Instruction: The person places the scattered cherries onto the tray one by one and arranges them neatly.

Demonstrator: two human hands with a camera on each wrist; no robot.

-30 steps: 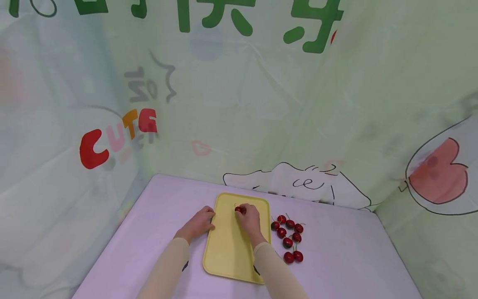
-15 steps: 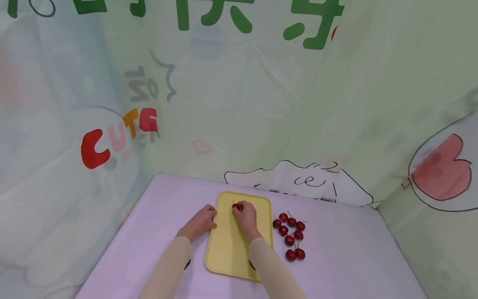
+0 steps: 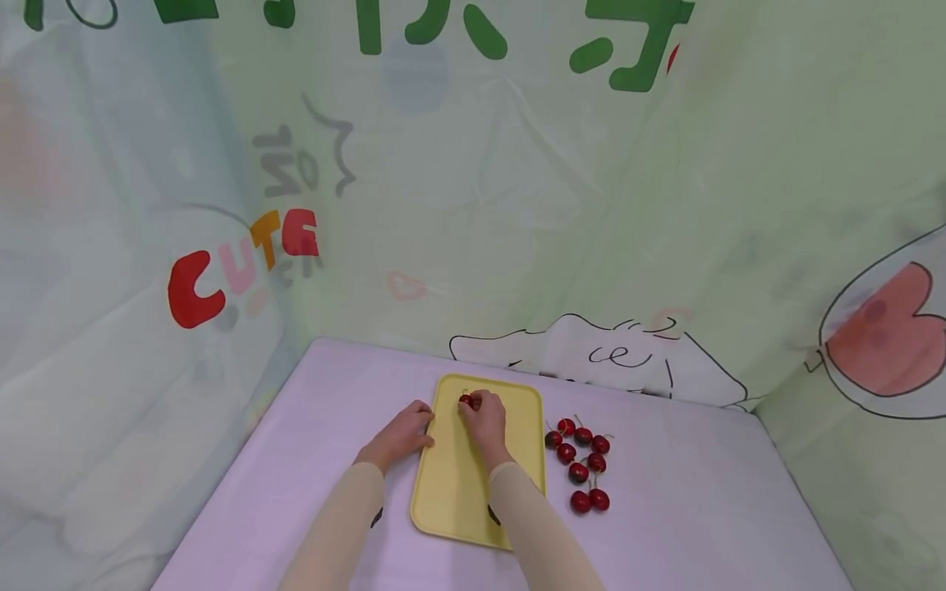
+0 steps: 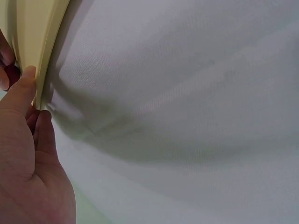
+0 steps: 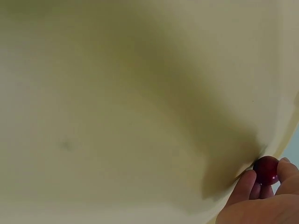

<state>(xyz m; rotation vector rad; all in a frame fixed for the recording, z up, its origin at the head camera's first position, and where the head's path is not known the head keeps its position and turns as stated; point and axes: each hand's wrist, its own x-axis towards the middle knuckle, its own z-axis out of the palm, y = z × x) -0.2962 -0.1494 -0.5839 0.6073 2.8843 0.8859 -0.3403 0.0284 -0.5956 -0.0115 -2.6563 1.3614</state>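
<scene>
My right hand [image 3: 488,423] pinches a dark red cherry [image 3: 466,400] between thumb and fingers, close over the far half of a yellow tray [image 3: 451,492]. In the right wrist view the round, shiny cherry [image 5: 266,170] shows at the fingertips near the tray's rim. My left hand [image 3: 401,435] grips the tray's left edge. The left wrist view has the thumb over the rim and fingers against its outside. There, part of the right hand and the cherry [image 4: 12,72] appear at the left border.
Several cherries with stems [image 3: 579,472] lie in a loose cluster on the lilac tabletop [image 3: 680,509], right of the tray. A printed cloth curtain [image 3: 502,205] stands behind and along both sides of the table.
The right hand with the cherry has shifted slightly toward the tray's far left part. The left hand keeps its grip on the edge. The head view has drifted a little.
</scene>
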